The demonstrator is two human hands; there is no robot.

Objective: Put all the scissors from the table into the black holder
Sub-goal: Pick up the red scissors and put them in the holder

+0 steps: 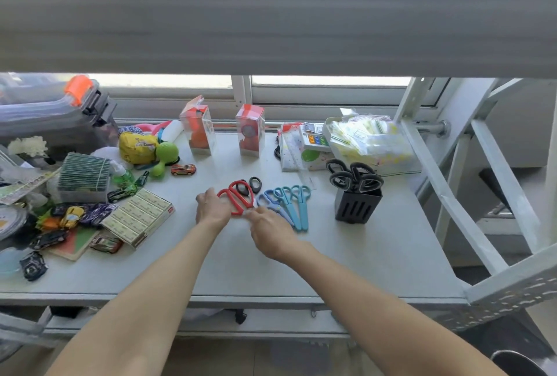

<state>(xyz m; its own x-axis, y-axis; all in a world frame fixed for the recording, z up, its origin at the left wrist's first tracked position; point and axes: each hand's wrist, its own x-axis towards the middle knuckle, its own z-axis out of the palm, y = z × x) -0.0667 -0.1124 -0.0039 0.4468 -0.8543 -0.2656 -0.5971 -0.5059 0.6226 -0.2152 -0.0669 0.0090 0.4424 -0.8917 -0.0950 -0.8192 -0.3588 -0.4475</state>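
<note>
Red-handled scissors [238,197] lie mid-table, handles pointing away from me. My left hand [211,208] rests against their left handle. My right hand [266,229] touches their blade end with its fingertips. I cannot tell whether either hand grips them. Behind them show the black handles of another pair [255,184]. To the right lie a blue pair [271,205] and two teal pairs [297,205]. The black holder [357,207] stands further right, with two black-handled scissors [354,178] upright in it.
Toy cars, a box of staples [140,216], a stack of cards and bottles crowd the table's left. Two clear boxes with red toys [250,131] stand at the back. Packets and a white tin [370,140] sit behind the holder. A metal frame [452,194] rises at right.
</note>
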